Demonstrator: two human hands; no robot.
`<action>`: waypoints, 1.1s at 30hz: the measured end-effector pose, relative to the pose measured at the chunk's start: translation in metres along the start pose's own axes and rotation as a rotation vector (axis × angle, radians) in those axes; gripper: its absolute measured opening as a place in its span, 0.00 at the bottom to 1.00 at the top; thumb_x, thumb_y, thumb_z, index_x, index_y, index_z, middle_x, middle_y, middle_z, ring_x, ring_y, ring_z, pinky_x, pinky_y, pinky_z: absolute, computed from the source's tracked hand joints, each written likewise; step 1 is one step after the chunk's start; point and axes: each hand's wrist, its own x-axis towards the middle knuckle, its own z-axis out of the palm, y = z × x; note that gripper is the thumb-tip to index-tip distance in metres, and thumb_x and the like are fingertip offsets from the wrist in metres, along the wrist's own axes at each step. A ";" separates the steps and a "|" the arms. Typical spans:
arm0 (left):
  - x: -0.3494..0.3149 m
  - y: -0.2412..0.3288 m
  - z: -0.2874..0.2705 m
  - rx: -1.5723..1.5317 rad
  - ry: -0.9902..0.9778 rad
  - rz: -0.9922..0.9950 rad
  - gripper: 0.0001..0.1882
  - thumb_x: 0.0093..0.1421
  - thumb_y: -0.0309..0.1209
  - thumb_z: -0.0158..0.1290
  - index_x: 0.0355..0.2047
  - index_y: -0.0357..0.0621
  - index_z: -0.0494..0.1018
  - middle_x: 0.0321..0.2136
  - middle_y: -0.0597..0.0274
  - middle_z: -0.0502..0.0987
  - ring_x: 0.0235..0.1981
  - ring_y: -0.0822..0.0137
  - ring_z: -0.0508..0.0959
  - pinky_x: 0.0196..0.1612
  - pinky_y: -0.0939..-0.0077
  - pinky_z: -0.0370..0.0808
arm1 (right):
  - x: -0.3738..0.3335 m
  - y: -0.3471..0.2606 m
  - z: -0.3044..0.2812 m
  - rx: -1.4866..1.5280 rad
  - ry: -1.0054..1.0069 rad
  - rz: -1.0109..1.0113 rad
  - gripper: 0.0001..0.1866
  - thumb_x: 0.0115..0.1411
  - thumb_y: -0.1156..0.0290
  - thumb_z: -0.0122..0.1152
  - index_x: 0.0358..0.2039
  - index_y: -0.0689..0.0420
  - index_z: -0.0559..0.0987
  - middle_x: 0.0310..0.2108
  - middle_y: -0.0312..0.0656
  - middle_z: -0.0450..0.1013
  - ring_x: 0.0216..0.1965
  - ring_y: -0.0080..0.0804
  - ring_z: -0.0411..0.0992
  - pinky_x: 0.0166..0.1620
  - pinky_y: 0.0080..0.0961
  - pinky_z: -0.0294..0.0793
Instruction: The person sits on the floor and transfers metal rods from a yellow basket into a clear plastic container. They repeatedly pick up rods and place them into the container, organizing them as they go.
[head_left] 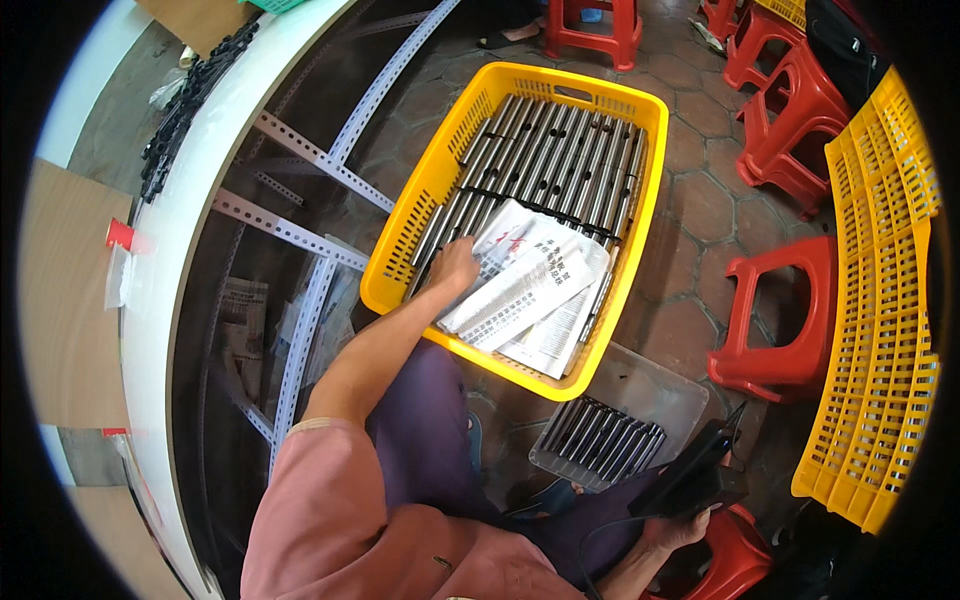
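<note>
Metal rods: shiny silver cylindrical rods with dark holes (530,150), lying side by side in rows inside a deep yellow plastic basket with slotted walls (644,215).
Rod direction: the long axes run roughly parallel to the basket's long sides, far ends pointing up the view and leaning to the right; all lie flat.
Left hand: the bare left hand (457,265) reaches in over the basket's left side, down among the near rods and just beside the paper; its fingers bend downward, and whether they grasp a rod cannot be told.
Paper: folded sheets of printed white newspaper (520,290) lie overlapping on the near rods, hiding much of them.
Hidden rods: the near ends on the right vanish under the sheets; any layer beneath the top one is hard to make out.
Right hand: the bare right hand (688,528) is low on the right, at the lower edge of a boxy black object with a cable (690,475); its grip cannot be told.
Clear box: a translucent plastic box (675,400) beside the basket's near end holds short dark rods (605,438), also laid parallel; the person's leg and the black object cover its near side.
Bench: the white-edged bench on the left (225,150) bears a heap of small black parts (190,110), too small to identify.
Right side: red plastic stools (820,330) and a yellow slotted crate (870,300), cut by the dark rim.
</note>
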 end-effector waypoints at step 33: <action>-0.243 -0.335 0.063 0.615 0.501 -0.403 0.23 0.60 0.26 0.48 0.58 0.44 0.66 0.54 0.55 0.71 0.51 0.59 0.74 0.53 0.58 0.68 | 0.026 0.000 -0.078 -0.068 0.143 0.052 0.39 0.59 0.52 0.61 0.66 0.59 0.65 0.64 0.49 0.64 0.63 0.50 0.63 0.68 0.46 0.57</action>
